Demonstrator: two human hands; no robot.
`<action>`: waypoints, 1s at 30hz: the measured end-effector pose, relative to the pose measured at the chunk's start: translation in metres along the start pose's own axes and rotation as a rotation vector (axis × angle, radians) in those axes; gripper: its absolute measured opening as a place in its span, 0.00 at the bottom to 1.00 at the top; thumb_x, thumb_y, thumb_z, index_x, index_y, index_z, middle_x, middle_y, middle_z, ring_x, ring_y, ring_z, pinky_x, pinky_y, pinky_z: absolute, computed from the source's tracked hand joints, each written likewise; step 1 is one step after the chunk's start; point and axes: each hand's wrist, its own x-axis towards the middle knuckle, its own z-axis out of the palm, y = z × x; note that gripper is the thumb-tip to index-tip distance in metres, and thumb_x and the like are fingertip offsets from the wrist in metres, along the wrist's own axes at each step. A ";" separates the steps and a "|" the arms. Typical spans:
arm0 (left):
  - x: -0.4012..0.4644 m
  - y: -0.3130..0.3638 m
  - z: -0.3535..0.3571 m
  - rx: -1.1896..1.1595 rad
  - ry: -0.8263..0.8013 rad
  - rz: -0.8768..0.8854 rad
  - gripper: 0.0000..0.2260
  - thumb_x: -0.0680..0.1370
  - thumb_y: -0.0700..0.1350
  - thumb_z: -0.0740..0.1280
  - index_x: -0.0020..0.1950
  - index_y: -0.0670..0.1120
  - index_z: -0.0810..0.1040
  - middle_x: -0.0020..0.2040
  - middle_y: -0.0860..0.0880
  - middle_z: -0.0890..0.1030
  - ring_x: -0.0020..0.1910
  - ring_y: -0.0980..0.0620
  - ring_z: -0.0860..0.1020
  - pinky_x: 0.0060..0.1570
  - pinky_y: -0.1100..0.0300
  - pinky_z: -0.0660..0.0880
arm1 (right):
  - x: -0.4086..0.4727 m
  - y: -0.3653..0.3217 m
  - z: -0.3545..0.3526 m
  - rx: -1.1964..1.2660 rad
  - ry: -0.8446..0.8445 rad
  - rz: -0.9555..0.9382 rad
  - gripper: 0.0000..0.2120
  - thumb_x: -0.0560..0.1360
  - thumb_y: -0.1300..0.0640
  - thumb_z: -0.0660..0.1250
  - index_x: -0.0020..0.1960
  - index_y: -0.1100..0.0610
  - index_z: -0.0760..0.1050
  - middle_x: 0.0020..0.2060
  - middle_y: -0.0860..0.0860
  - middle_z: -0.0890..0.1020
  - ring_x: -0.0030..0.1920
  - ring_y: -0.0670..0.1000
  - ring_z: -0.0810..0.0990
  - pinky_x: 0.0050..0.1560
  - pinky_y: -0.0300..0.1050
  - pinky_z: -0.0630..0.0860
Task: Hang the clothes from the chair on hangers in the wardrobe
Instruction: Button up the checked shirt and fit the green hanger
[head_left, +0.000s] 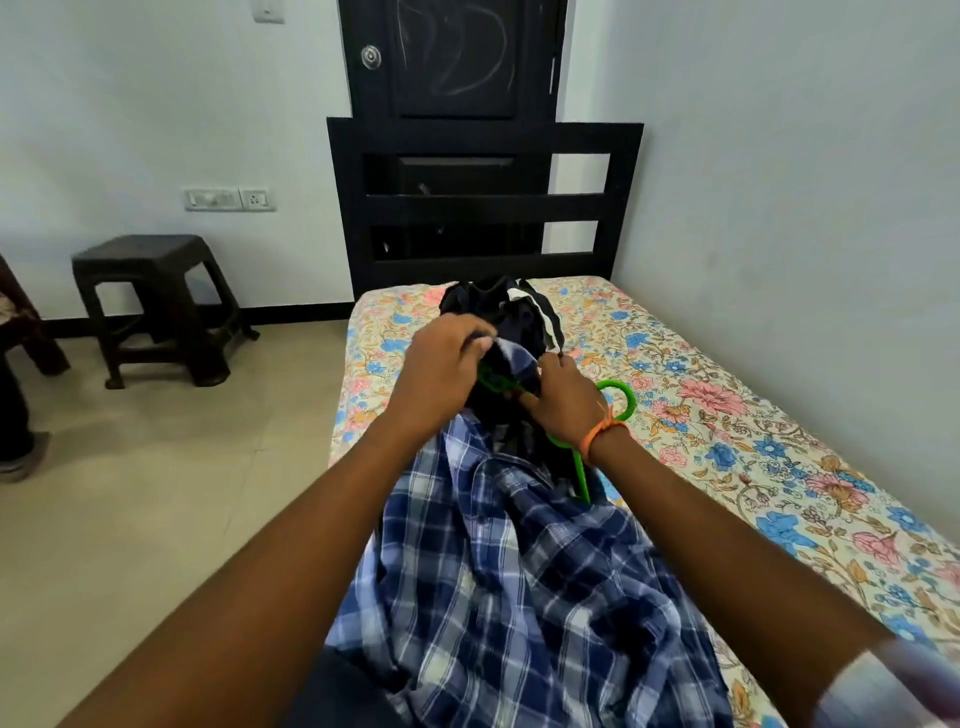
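Observation:
A blue and white checked shirt lies stretched along the bed, its collar end raised between my hands. My left hand pinches the shirt's collar edge. My right hand grips the shirt fabric right beside the green plastic hanger, whose hook curls out past my wrist while its frame runs partly inside the shirt. Behind my hands a pile of dark clothes with a white stripe rests on the bed. No wardrobe or chair with clothes is in view.
The bed has a flowered sheet and a black headboard against a dark door. A dark plastic stool stands on the tiled floor at left. Another person's leg and shoe show at the far left edge.

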 end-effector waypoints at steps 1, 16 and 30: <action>-0.010 -0.009 0.001 -0.064 0.023 -0.083 0.07 0.80 0.40 0.65 0.54 0.45 0.82 0.49 0.50 0.81 0.50 0.52 0.77 0.52 0.58 0.73 | 0.003 0.005 0.001 0.016 -0.043 -0.004 0.19 0.78 0.43 0.66 0.54 0.59 0.71 0.47 0.55 0.75 0.41 0.60 0.77 0.37 0.49 0.68; -0.142 -0.066 0.132 -0.406 -0.225 -0.750 0.06 0.79 0.42 0.66 0.56 0.44 0.75 0.48 0.46 0.81 0.44 0.49 0.79 0.37 0.57 0.72 | 0.050 0.027 0.028 0.255 -0.548 0.129 0.29 0.77 0.43 0.68 0.29 0.53 0.56 0.25 0.50 0.56 0.25 0.49 0.53 0.30 0.44 0.52; -0.184 -0.070 0.119 0.193 -0.744 -0.467 0.14 0.81 0.50 0.57 0.61 0.43 0.71 0.53 0.42 0.79 0.50 0.43 0.80 0.48 0.50 0.77 | -0.030 0.103 0.095 -0.093 -0.585 0.210 0.22 0.81 0.42 0.62 0.49 0.63 0.74 0.44 0.61 0.78 0.39 0.55 0.73 0.45 0.51 0.73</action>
